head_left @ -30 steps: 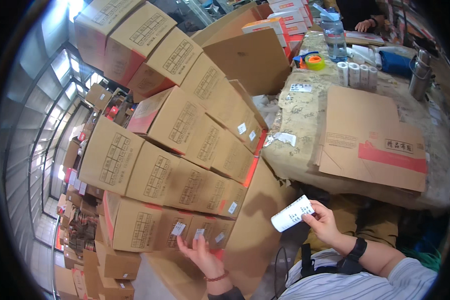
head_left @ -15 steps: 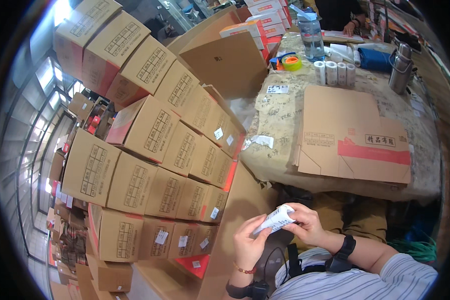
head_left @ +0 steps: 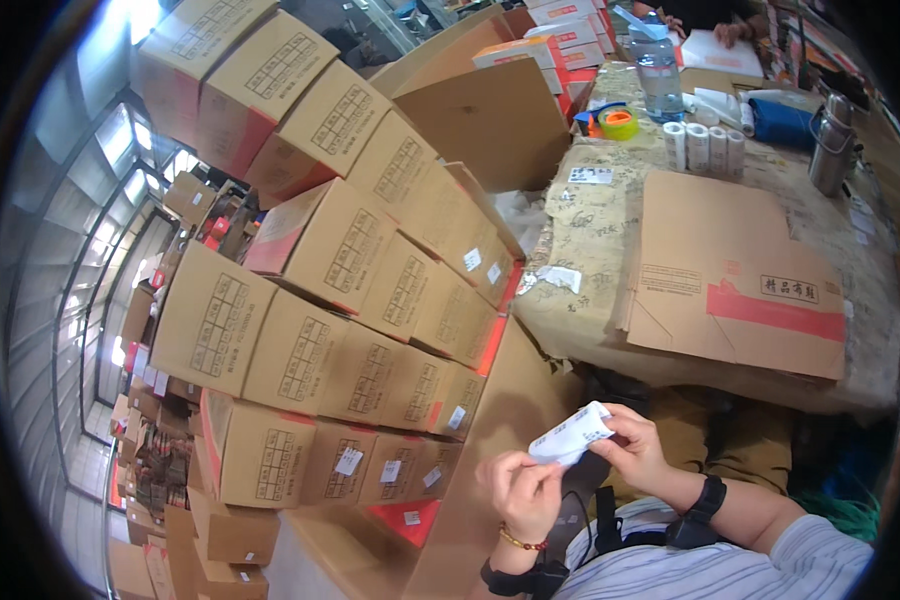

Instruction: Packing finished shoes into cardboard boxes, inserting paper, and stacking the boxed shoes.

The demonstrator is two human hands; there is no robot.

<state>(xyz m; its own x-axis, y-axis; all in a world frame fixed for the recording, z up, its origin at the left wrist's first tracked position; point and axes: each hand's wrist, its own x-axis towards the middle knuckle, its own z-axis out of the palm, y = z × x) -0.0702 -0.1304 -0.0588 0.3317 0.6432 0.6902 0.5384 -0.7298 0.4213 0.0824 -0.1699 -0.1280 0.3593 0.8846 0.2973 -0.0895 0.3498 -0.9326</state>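
Stacked cartons [head_left: 340, 300] left | left hand [head_left: 523, 490], right hand [head_left: 635, 450] both clamped on label roll [head_left: 570, 437]

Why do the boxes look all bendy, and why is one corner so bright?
In the head view, the fisheye lens curves the stacked cardboard boxes toward the dark round rim; daylight glares white at the windows upper left; the hands holding the roll of white labels look fairly sharp.

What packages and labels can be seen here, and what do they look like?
Roll of white labels: held by both hands, low centre.
Stacked brown cartons: left, with red bands and small white stickers.
Flattened brown carton: on the table, red stripe.
White label rolls: upright, far table edge.
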